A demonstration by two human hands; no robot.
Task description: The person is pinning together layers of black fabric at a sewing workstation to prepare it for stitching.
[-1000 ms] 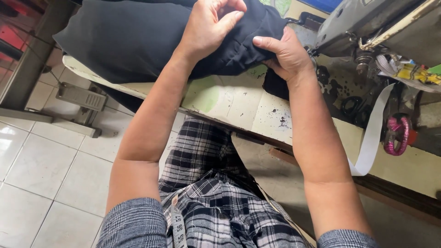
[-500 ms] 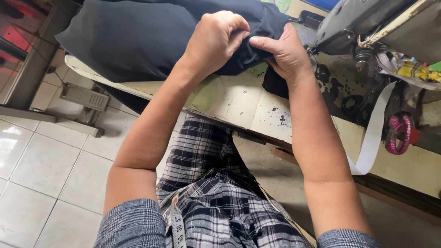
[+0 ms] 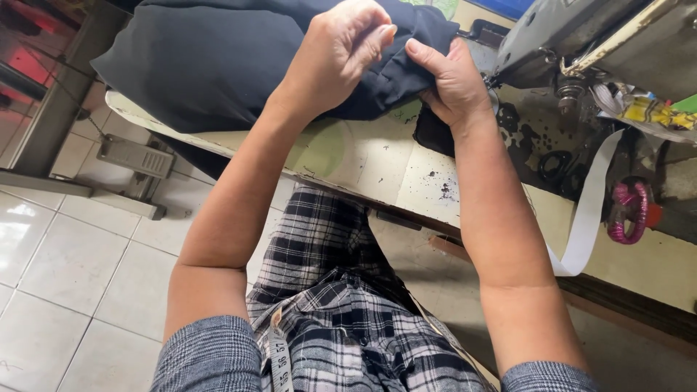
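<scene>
Dark fabric [image 3: 210, 65]: matt cloth. Tabletop [image 3: 377, 163]: worn, stained, painted wood. Sewing machine [image 3: 573, 36]: grey metal. Floor tiles [image 3: 58, 254]: glossy.

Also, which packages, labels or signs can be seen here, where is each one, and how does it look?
Crumpled wrapper: on the right, under the sewing machine's arm; yellow, green and white, creased.
Measuring tape: hanging over the checked clothing at the bottom; narrow pale strip with dark marks.
White strip: hanging off the table edge on the right; plain, long, no print visible.
No signs or screens show.
</scene>
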